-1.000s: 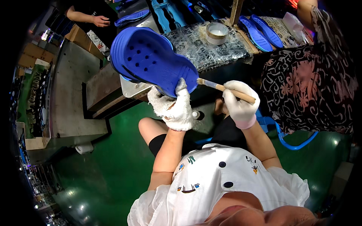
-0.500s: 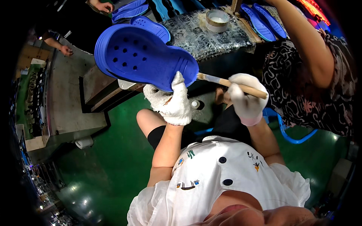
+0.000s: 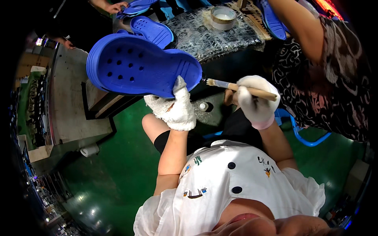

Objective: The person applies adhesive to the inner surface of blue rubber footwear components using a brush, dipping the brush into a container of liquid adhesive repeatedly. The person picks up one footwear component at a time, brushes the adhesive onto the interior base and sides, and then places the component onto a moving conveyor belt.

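A blue foam clog upper [image 3: 157,74] with rows of round holes hangs in the air before me, its wide toe end to the left. My left hand [image 3: 175,108], in a white knit glove, grips its narrow end, thumb on the inside face and the other fingers underneath. In a white glove too, my right hand [image 3: 258,96] is closed round the wooden handle of a paintbrush [image 3: 228,85]. The bristles point left, a small gap away from the clog's narrow end.
A plastic-wrapped bench [image 3: 197,33] ahead bears a roll of tape [image 3: 223,19] and more blue clog pieces [image 3: 151,30]. One co-worker's hand [image 3: 117,7] is at the far left; another person's arm [image 3: 301,27] reaches in on the right. A metal machine table [image 3: 73,102] stands left.
The clog has shifted a little left with my left hand. The brush tip, close against its edge before, now stands apart from it. The co-worker at right has leaned further in.
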### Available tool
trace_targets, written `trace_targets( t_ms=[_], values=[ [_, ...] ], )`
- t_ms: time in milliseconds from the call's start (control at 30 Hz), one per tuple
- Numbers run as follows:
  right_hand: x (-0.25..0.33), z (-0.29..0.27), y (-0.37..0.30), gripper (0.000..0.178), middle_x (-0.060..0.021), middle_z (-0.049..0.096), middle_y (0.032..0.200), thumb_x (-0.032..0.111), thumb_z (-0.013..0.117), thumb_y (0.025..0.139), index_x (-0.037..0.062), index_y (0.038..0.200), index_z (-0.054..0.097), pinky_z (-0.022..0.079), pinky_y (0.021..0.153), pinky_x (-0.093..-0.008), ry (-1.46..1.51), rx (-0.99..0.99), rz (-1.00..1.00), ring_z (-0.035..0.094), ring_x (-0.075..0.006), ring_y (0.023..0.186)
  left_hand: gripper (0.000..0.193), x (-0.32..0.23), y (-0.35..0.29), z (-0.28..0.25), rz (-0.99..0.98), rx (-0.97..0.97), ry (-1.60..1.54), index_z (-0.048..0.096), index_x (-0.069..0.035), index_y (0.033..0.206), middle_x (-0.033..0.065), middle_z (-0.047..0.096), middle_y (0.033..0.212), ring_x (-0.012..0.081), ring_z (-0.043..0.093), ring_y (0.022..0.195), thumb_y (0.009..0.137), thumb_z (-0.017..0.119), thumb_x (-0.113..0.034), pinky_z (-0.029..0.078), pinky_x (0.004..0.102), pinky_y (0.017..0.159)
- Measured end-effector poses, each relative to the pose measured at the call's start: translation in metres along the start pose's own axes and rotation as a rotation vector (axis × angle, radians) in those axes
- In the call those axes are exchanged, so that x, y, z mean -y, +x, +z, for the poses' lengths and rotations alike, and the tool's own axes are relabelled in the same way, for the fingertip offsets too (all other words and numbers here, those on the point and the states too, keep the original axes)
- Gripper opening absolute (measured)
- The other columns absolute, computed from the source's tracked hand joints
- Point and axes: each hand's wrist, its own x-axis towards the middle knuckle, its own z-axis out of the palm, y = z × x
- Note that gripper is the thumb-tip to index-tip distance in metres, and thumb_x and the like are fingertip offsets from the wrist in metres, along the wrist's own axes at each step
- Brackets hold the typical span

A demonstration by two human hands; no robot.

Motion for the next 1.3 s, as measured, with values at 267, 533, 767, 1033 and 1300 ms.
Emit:
trace_targets(
  t_ms=[267,533,767,1033,1300],
  values=[
    [-0.02,0.004,-0.006,0.009,-0.0092,0.064,0.077,-0.008,0.058,0.078,-0.0039,0.085,0.062,0.05,0.056,-0.0252,-0.155,-0.012,-0.152,0.061,-0.0133,0.06,0.042,0.005,0.002,-0.001,-0.01,-0.002,0.023,0.052,-0.003,0.12,0.0096,0.063,0.104,0.0144,0.061,0.086,0.082,0.067,0.008,0.054,0.0282,0.075],
    [-0.122,0.013,-0.116,0.011,-0.0043,0.064,0.067,0.011,0.061,0.09,0.0012,0.086,0.065,0.049,0.058,-0.0287,0.166,-0.237,0.65,0.063,-0.0134,0.061,0.027,-0.011,0.002,0.025,-0.443,0.158,0.057,0.052,-0.006,0.098,0.001,0.06,0.082,0.0046,0.051,0.063,0.083,0.075,-0.005,0.044,0.0201,0.057],
    [-0.086,-0.027,-0.096,0.011,-0.0021,0.058,0.067,0.01,0.053,0.093,0.0019,0.096,0.059,0.038,0.052,-0.0183,0.266,-0.414,0.448,0.05,-0.0054,0.055,0.038,0.015,0.002,0.044,-0.236,0.277,0.219,0.055,-0.003,0.101,0.0018,0.06,0.085,0.0062,0.052,0.071,0.078,0.082,-0.013,0.046,0.0223,0.066],
    [-0.065,-0.007,-0.044,0.005,-0.0041,0.06,0.063,0.001,0.059,0.082,0.0003,0.085,0.062,0.045,0.049,-0.0246,0.291,-0.33,0.483,0.057,-0.0095,0.054,0.04,0.015,-0.007,0.035,-0.16,0.364,0.305,0.056,-0.005,0.105,0.0019,0.06,0.082,0.0067,0.051,0.064,0.076,0.082,-0.015,0.044,0.0224,0.059],
    [-0.135,0.007,-0.158,0.008,-0.0042,0.06,0.068,0.011,0.059,0.089,0.0035,0.088,0.062,0.047,0.055,-0.0297,0.195,-0.313,0.69,0.058,-0.0148,0.057,0.035,-0.001,-0.002,0.07,-0.67,0.668,0.337,0.05,-0.003,0.105,0.0046,0.062,0.085,0.0085,0.056,0.063,0.085,0.074,-0.019,0.044,0.0224,0.049]
  ],
)
